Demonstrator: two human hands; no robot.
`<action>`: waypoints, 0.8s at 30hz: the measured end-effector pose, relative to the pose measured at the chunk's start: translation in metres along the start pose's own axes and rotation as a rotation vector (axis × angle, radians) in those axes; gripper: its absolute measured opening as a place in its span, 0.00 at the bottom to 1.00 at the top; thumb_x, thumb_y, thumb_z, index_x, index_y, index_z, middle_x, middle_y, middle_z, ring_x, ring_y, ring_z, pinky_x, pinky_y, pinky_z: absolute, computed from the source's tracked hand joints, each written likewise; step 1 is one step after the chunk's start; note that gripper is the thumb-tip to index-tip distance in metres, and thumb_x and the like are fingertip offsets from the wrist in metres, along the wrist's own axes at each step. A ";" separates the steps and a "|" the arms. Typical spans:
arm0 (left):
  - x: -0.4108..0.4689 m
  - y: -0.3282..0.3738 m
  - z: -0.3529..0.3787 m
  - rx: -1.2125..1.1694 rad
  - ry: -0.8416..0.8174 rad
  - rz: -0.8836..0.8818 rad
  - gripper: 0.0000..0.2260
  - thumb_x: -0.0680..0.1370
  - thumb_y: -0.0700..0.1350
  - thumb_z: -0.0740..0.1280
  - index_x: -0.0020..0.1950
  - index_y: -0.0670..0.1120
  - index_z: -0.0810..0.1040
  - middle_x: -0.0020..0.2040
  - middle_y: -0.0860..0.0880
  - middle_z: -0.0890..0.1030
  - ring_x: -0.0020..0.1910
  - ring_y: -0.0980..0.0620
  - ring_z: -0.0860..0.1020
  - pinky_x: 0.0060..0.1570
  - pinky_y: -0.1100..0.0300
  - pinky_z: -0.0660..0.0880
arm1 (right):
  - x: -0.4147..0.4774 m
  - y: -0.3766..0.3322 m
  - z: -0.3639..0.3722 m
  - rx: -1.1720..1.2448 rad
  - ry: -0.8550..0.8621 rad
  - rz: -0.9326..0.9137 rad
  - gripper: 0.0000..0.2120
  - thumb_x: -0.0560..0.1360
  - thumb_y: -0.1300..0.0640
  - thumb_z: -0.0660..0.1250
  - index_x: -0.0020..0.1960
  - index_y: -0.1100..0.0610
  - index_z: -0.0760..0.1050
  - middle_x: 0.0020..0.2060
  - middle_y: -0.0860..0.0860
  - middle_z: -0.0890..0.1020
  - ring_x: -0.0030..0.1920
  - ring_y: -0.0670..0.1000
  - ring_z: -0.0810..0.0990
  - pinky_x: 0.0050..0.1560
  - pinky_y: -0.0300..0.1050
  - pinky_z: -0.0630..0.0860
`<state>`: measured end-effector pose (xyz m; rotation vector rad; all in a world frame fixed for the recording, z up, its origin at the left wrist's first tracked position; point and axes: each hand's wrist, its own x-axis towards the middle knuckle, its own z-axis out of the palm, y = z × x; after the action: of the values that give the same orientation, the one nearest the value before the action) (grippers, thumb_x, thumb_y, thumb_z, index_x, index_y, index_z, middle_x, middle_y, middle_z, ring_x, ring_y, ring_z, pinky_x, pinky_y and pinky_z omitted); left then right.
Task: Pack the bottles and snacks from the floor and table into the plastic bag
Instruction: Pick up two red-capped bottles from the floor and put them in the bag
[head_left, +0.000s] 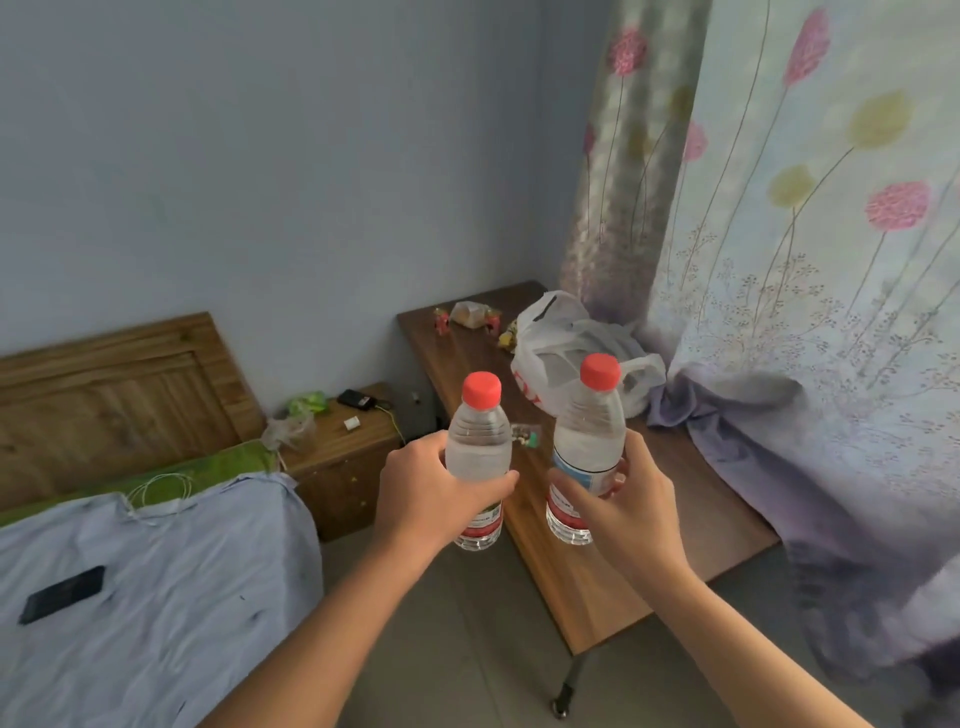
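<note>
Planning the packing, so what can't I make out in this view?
Head view:
- inside of the plastic bag: hidden by its crumpled walls and the right bottle.
- snacks beyond the bag: too small to identify.
- small packet between the left bottle and right bottle: blurred.

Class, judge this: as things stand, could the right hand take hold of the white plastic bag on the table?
Probably not yet. The right hand grips a red-capped bottle, so no fingers are free, though the way over the table to the plastic bag looks open.
</note>
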<state>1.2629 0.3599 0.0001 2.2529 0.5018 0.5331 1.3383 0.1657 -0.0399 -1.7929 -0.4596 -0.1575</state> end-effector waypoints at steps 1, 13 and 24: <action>0.016 -0.003 0.001 0.002 -0.005 0.000 0.16 0.64 0.62 0.81 0.46 0.59 0.82 0.36 0.66 0.79 0.36 0.75 0.77 0.32 0.77 0.72 | 0.015 0.002 0.008 0.012 -0.002 0.007 0.27 0.68 0.48 0.80 0.62 0.39 0.70 0.53 0.31 0.79 0.55 0.32 0.79 0.47 0.26 0.76; 0.178 -0.049 -0.001 -0.071 0.091 -0.045 0.18 0.65 0.62 0.80 0.50 0.61 0.79 0.43 0.67 0.79 0.43 0.65 0.80 0.39 0.69 0.77 | 0.163 0.033 0.083 -0.051 0.009 0.033 0.31 0.66 0.41 0.76 0.65 0.43 0.71 0.53 0.32 0.79 0.55 0.32 0.79 0.46 0.30 0.77; 0.321 -0.128 0.015 -0.111 -0.045 0.058 0.17 0.65 0.65 0.79 0.45 0.63 0.75 0.40 0.69 0.77 0.40 0.68 0.78 0.36 0.72 0.73 | 0.250 0.062 0.178 -0.163 0.193 0.119 0.30 0.69 0.50 0.79 0.67 0.48 0.71 0.57 0.40 0.80 0.55 0.40 0.80 0.51 0.33 0.77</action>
<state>1.5151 0.5945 -0.0338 2.1731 0.3760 0.5260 1.5670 0.3789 -0.0590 -1.9364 -0.2064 -0.2889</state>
